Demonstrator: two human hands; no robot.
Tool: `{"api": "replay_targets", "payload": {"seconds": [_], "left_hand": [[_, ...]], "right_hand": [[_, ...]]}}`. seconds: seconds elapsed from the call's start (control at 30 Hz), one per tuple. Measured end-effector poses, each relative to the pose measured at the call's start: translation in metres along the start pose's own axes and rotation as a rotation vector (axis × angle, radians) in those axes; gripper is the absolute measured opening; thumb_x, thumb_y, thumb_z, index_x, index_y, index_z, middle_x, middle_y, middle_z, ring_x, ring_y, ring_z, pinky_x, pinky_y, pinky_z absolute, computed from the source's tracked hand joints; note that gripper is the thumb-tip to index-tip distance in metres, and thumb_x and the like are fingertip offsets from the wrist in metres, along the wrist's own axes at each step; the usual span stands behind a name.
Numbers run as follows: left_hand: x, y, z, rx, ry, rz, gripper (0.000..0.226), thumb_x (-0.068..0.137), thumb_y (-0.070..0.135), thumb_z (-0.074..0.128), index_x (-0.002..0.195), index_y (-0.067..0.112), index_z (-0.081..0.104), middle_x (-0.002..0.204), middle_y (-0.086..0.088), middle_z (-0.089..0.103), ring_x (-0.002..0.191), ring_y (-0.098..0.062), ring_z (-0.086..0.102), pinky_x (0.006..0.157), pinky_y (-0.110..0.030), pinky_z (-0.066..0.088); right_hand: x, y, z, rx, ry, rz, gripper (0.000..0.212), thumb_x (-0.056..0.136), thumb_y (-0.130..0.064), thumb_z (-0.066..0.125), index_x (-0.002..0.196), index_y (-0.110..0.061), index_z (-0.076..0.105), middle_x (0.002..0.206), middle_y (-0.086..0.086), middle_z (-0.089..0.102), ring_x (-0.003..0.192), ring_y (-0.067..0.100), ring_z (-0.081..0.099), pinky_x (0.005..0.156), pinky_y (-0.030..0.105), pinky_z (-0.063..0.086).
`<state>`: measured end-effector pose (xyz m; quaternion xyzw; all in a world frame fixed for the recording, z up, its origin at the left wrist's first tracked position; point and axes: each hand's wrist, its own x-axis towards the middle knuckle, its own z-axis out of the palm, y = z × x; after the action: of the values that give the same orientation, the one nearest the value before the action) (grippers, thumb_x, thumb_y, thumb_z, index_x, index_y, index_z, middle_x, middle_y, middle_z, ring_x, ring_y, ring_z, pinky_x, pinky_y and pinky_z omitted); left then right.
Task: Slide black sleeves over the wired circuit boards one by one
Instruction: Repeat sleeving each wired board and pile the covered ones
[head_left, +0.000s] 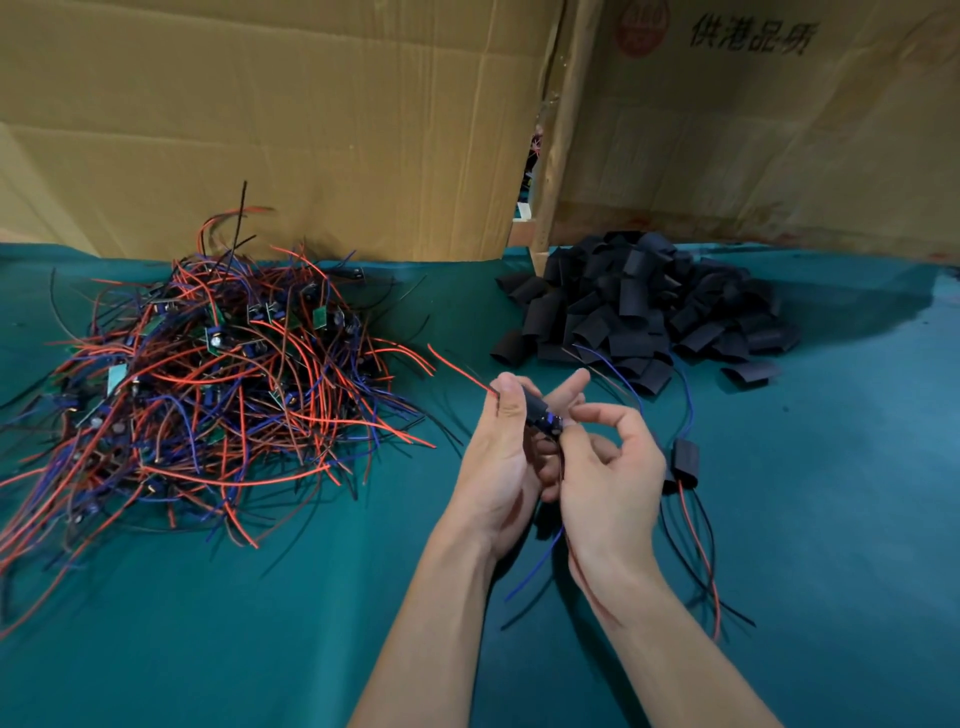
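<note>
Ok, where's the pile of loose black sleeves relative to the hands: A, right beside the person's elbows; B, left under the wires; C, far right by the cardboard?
C: the black sleeves are heaped far right, against the cardboard wall.

Black sleeves (644, 301), red-blue-black wires (208, 389), teal cloth (311, 623)

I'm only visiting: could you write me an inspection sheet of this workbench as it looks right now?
Surface: teal cloth-covered table.
Job's things: tangled heap of red, blue and black wired circuit boards; pile of short black sleeves; one sleeved board lying at right.
Clutter: nothing seen.
Hands: left hand and right hand both grip a board partly in a black sleeve.
Cables: loose wires trail below the hands.
Surroundings: brown cardboard walls behind.
</note>
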<state>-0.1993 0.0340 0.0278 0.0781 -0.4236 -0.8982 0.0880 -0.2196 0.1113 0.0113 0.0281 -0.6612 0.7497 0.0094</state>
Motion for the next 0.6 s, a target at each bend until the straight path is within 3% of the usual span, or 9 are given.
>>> {"api": "replay_targets", "payload": {"seconds": [0.2, 0.37, 0.43, 0.53, 0.6], "left_hand": [[0.001, -0.006, 0.001, 0.104, 0.025, 0.054, 0.032, 0.091, 0.053, 0.045, 0.090, 0.024, 0.033, 0.122, -0.005, 0.071, 0.045, -0.007, 0.030, 0.037, -0.015, 0.027], [0.001, -0.008, 0.000, 0.122, -0.039, 0.060, 0.028, 0.096, 0.050, 0.044, 0.091, 0.023, 0.038, 0.124, -0.006, 0.070, 0.048, -0.009, 0.047, 0.040, -0.016, 0.032], [0.002, -0.012, -0.001, 0.183, -0.062, 0.067, 0.032, 0.095, 0.051, 0.049, 0.096, 0.021, 0.038, 0.119, -0.002, 0.072, 0.058, -0.016, 0.049, 0.050, -0.021, 0.037], [0.003, -0.017, -0.002, 0.243, -0.048, 0.099, 0.036, 0.092, 0.052, 0.055, 0.097, 0.019, 0.041, 0.085, 0.010, 0.071, 0.075, -0.016, 0.055, 0.066, -0.026, 0.045], [0.004, -0.017, -0.004, 0.206, -0.070, 0.114, 0.032, 0.093, 0.048, 0.051, 0.099, 0.017, 0.045, 0.082, 0.006, 0.072, 0.073, -0.008, 0.064, 0.067, -0.021, 0.052]], "right_hand": [[-0.001, 0.000, -0.001, -0.080, 0.037, -0.013, 0.018, 0.098, -0.013, 0.061, 0.090, -0.030, 0.059, 0.064, 0.006, 0.073, 0.049, 0.016, 0.063, 0.050, 0.033, 0.050], [-0.002, -0.005, -0.002, -0.124, 0.113, -0.019, 0.016, 0.097, -0.015, 0.065, 0.089, -0.027, 0.058, 0.062, 0.004, 0.072, 0.048, 0.017, 0.065, 0.052, 0.043, 0.058], [-0.003, -0.007, -0.002, -0.156, 0.138, -0.040, 0.015, 0.096, -0.020, 0.068, 0.089, -0.028, 0.057, 0.062, 0.001, 0.073, 0.052, 0.017, 0.068, 0.059, 0.046, 0.060], [-0.002, -0.012, -0.005, -0.321, 0.078, -0.176, 0.013, 0.095, -0.027, 0.068, 0.092, -0.030, 0.056, 0.061, -0.010, 0.071, 0.056, 0.009, 0.064, 0.068, 0.026, 0.050], [0.003, -0.019, -0.010, -0.390, -0.044, -0.220, 0.011, 0.093, -0.021, 0.066, 0.093, -0.029, 0.059, 0.064, -0.013, 0.071, 0.062, 0.006, 0.066, 0.067, 0.022, 0.049]]}}
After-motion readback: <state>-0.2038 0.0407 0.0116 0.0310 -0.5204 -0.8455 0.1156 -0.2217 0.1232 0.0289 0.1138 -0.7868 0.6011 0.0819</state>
